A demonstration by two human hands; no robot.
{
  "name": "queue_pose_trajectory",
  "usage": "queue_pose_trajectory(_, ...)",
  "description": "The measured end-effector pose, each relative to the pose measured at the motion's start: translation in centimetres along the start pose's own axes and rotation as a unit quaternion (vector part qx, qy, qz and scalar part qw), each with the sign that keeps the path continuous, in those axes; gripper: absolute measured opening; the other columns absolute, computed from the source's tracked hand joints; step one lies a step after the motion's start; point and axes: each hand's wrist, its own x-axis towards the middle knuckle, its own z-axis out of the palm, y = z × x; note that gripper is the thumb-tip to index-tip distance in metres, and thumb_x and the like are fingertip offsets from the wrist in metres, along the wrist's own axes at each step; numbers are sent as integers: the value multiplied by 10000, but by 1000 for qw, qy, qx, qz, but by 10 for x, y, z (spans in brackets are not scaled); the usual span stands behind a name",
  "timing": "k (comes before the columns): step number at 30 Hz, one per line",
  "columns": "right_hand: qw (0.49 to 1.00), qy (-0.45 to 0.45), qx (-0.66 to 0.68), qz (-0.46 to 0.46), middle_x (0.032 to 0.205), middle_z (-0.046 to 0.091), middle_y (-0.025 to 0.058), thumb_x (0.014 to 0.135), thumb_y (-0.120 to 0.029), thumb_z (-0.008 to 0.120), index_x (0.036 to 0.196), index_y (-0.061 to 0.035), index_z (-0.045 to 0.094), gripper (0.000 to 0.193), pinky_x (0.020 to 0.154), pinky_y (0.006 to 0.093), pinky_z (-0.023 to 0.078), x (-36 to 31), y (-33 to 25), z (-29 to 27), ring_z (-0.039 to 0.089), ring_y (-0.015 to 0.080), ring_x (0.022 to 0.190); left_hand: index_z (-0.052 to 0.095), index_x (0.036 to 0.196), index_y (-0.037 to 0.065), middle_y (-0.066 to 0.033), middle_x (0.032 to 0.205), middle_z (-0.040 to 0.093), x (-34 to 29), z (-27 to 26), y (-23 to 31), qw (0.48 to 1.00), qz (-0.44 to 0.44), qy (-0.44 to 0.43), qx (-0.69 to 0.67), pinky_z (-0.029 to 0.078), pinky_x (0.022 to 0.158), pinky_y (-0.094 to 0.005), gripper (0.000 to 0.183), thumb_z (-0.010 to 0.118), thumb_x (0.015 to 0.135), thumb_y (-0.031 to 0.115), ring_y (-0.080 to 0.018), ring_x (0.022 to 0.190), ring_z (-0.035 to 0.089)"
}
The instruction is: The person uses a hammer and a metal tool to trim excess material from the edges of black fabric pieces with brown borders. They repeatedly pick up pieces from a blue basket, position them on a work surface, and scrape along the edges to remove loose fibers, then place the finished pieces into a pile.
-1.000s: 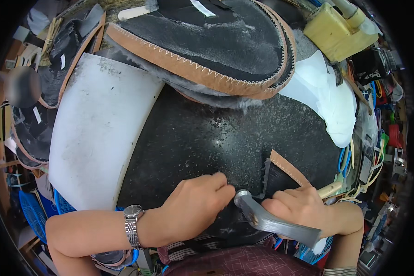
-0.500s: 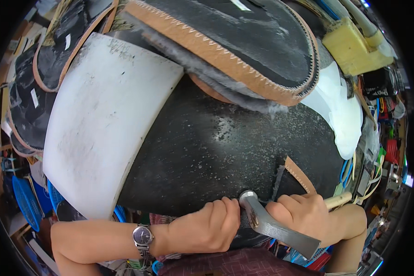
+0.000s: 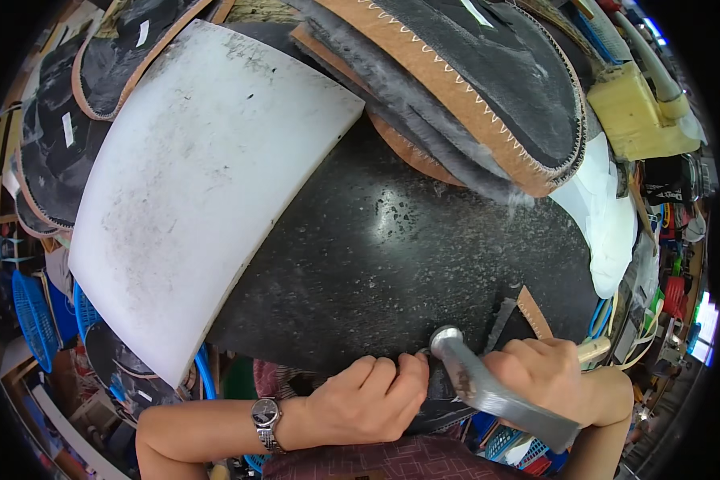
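Observation:
My right hand [image 3: 540,368] is closed around a hammer [image 3: 500,396]. Its pale wooden handle sticks out on the far side of the hand, and its metal head points toward my left hand. Behind the right hand rises a black piece with a tan stitched edge [image 3: 534,314]; the hand covers its lower part. My left hand [image 3: 374,398] is closed at the near edge of the black work surface [image 3: 392,280], beside the round hammer face. Dark material shows between the hands, but what the left fingers grip is hidden.
A thick white board [image 3: 200,176] lies at the left on the black surface. Large black pieces with tan stitched rims [image 3: 488,88] are stacked at the back. A yellowish container [image 3: 636,116] and white sheeting [image 3: 612,220] stand at the right. Blue baskets [image 3: 36,320] are low at the left.
The view has shifted slightly, so the white board and stacked pieces appear farther right. The hammer sits a little to the right of its former place; both hands stay closed.

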Motion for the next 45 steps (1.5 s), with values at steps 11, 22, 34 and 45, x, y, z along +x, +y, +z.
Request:
queue_pose_trajectory(11,999,5,40,19,630,444,46,648,-151,629,897,-31,541,290,416,298,432,-12,4,9,537,183,485,626,966,15,-93,947,579,10,-20,1,980,-87,-137,-112,422,629,-284,276,638,751,187,-185,750,540)
queue_pose_trajectory(22,977,36,131,162,737,580,90,781,-105,683,887,-47,595,150,481,348,469,-42,-16,-4,611,277,582,619,978,33,-86,759,609,50,-42,0,922,-137,20,-362,465,597,-346,256,683,730,30,-263,642,581)
queue_pose_trajectory(34,958,165,200,123,680,527,86,726,-60,672,920,-34,575,218,455,345,476,-31,-18,43,589,259,537,629,857,33,-89,752,594,57,-23,-38,944,-83,-235,-218,506,587,-376,134,659,727,35,-282,667,610)
queue_pose_trajectory(45,990,127,-9,65,582,379,-12,699,-165,583,770,-63,516,142,362,221,359,-13,-33,34,456,86,444,478,653,75,-42,633,450,42,-11,-54,954,-39,-140,-262,454,451,-315,196,668,696,91,-190,547,531)
